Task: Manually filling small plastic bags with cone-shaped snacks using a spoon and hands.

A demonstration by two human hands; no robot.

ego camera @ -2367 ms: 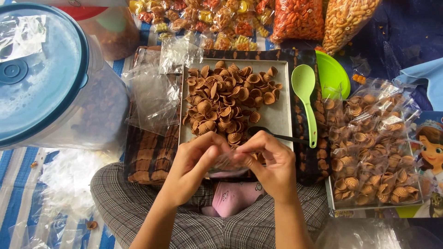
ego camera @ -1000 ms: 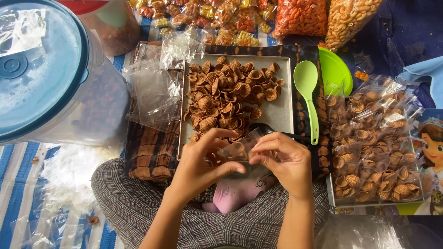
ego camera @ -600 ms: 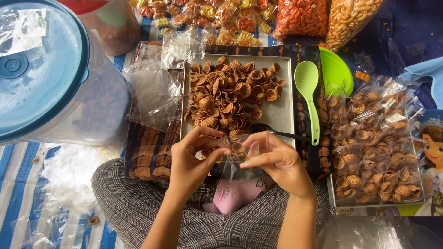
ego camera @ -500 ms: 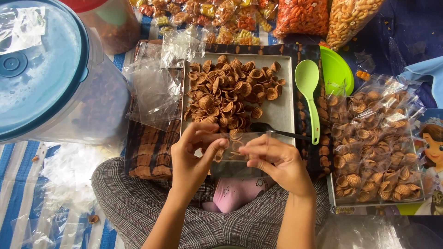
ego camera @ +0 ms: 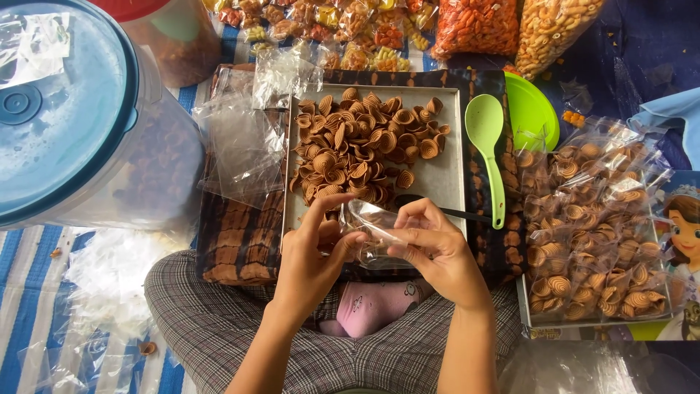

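Note:
Both of my hands hold one small clear plastic bag (ego camera: 372,232) just above the near edge of a metal tray (ego camera: 446,175). My left hand (ego camera: 312,259) pinches its left side with thumb and fingers. My right hand (ego camera: 436,248) grips its right side. The bag looks empty. A heap of brown shell-shaped snacks (ego camera: 361,146) lies on the tray right behind the bag. A black-handled utensil (ego camera: 445,211) pokes out from behind my right hand.
A green plastic spoon (ego camera: 490,146) and a green lid (ego camera: 532,109) lie right of the tray. Several filled snack bags (ego camera: 594,226) pile up at the right. Empty clear bags (ego camera: 240,142) lie at the left beside a big blue-lidded tub (ego camera: 65,109). Larger snack packs (ego camera: 474,25) line the back.
My hands have shifted forward a little toward the tray and worked the clear bag between the fingers, and its mouth now stands more spread open.

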